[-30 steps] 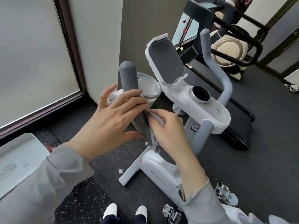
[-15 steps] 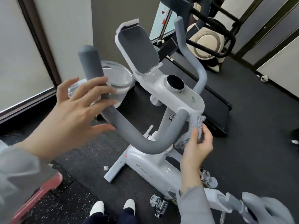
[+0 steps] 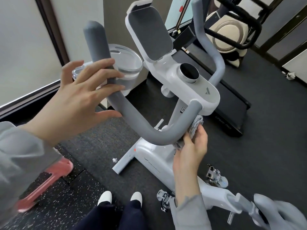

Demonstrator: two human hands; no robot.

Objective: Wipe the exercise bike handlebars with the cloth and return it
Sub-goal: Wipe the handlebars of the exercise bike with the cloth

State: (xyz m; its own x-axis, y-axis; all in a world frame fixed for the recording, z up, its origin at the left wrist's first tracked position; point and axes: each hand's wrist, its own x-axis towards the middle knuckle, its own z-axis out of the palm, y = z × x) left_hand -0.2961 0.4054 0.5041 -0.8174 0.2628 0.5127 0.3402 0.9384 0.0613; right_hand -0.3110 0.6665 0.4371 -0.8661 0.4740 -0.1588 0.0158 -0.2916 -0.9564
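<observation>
Cloth (image 3: 196,127), bunched in my right hand (image 3: 191,150) at 4 o'clock, fingers pinching it against the left handlebar (image 3: 149,130) under the console; left hand (image 3: 83,97), fingers spread, steadies the upright, so I'd rub firmly along the bend.

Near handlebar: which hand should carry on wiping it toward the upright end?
Right. The right hand holds the cloth against the handlebar near the console; the left hand only steadies the upright part, fingers loose.
</observation>
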